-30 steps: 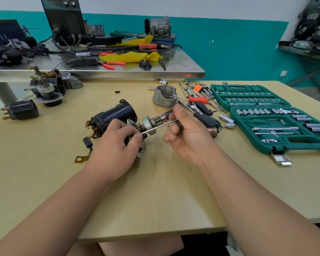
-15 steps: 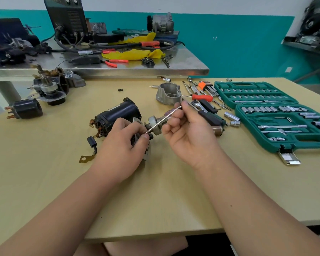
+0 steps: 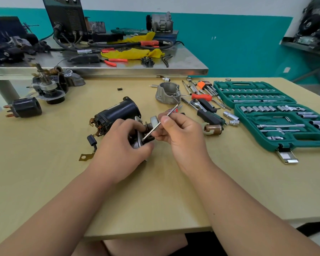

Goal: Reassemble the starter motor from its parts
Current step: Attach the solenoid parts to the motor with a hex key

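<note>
The black starter motor body (image 3: 118,111) lies on the wooden table (image 3: 155,191), brush leads at its left end. My left hand (image 3: 120,150) grips the motor's front plate and the shaft end. A silver drive gear (image 3: 154,121) sits on that shaft between my hands. My right hand (image 3: 183,132) pinches a long thin metal bolt (image 3: 162,121), its lower tip at the plate by my left fingers. A grey nose housing (image 3: 168,93) stands behind. A copper-coloured cylindrical part (image 3: 213,129) lies to the right.
An open green socket set (image 3: 277,115) fills the right side, with ratchets and screwdrivers (image 3: 201,100) beside it. A black solenoid (image 3: 25,107) and another dismantled unit (image 3: 48,87) sit at the left. A steel bench (image 3: 183,65) with clutter stands behind.
My right hand has tilted the thin bolt steeper and brought its lower tip down to the front plate. My left hand keeps its hold on the motor.
</note>
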The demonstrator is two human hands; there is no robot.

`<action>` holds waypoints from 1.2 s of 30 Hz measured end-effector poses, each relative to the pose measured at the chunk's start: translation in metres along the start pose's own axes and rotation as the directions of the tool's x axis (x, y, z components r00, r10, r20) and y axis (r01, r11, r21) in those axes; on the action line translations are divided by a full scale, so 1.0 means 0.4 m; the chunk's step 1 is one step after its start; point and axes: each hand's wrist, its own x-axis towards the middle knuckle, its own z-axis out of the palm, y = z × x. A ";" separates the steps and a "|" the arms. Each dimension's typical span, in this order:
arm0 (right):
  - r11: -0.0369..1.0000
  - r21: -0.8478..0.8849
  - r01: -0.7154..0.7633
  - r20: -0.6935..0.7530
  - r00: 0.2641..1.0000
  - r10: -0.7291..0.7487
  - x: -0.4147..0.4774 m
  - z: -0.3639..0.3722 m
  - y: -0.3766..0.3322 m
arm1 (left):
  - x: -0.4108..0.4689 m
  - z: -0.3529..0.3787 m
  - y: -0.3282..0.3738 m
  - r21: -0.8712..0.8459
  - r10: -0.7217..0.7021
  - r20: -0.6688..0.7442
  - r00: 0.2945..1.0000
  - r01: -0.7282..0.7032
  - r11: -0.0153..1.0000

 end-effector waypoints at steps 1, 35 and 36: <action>1.000 0.011 0.005 -0.004 1.000 -0.005 -0.001 0.000 0.000 | -0.003 0.001 0.000 0.016 0.013 0.005 1.000 -0.013 1.000; 0.977 0.139 -0.164 -0.138 0.973 0.183 -0.025 0.023 0.027 | 0.005 -0.002 0.012 0.035 -0.007 -0.131 0.991 0.012 0.999; 0.979 0.117 -0.168 -0.155 0.970 0.185 -0.027 0.023 0.028 | 0.005 -0.003 0.015 0.051 -0.002 -0.133 0.991 0.009 0.999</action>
